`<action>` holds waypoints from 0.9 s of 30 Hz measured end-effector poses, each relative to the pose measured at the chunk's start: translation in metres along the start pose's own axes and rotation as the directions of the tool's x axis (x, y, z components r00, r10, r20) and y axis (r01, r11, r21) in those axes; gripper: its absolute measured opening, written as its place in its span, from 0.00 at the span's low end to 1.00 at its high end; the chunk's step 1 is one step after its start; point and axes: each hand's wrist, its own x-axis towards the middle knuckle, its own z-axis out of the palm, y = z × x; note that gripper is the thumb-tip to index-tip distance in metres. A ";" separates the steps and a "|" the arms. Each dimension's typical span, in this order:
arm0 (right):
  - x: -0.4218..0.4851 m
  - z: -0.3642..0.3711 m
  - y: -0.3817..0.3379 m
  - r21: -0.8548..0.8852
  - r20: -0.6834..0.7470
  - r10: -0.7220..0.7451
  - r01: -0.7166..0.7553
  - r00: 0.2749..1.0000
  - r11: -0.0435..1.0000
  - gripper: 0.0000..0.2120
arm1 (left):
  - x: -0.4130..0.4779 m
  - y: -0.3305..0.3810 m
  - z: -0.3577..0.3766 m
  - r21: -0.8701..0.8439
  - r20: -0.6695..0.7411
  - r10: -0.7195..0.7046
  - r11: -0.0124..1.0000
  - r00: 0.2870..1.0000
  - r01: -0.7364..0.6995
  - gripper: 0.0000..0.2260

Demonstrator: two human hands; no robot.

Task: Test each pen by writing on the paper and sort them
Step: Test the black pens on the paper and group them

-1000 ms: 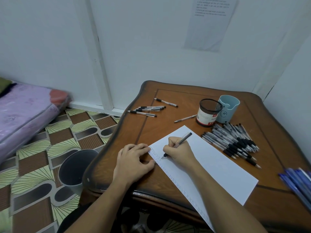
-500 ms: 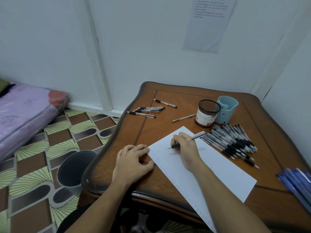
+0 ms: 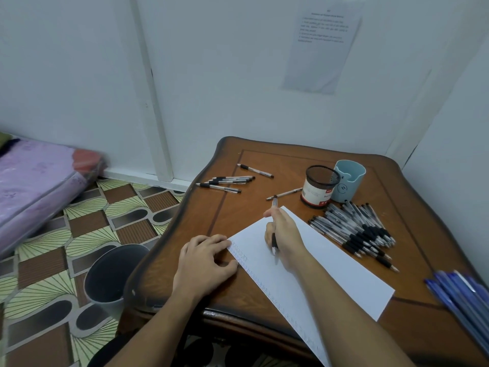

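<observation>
A white paper lies slantwise on the wooden table, with small scribbles along its near edge. My right hand holds a black-grip pen lifted above the paper, its tip pointing back toward me. My left hand rests flat on the table, fingertips pinning the paper's left corner. A large heap of black-grip pens lies right of the paper. A few pens lie at the table's far left, one more pen behind them, and a single pen near the cups.
A mesh pen cup and a light blue cup stand at the back of the table. Blue pens lie at the right edge. A grey bin stands on the patterned floor beside the table, a purple mattress farther left.
My right hand lifted the pen off the paper's near edge, moved up the sheet and turned the pen so its tip points toward me. My left hand stayed put.
</observation>
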 end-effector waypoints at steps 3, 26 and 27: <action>0.005 -0.010 -0.010 0.143 0.024 0.145 -0.147 0.989 0.979 0.17 | 0.000 -0.001 -0.001 0.008 0.019 -0.002 1.000 1.000 0.002 0.33; 0.022 -0.163 -0.026 -0.924 -0.257 -0.308 -0.140 0.916 0.355 0.10 | 0.000 0.002 -0.003 0.010 0.014 -0.009 1.000 1.000 0.009 0.35; 0.025 -0.155 -0.028 -0.921 -0.231 -0.338 -0.092 0.912 0.379 0.10 | 0.000 0.002 -0.002 0.007 0.011 -0.010 1.000 1.000 0.010 0.34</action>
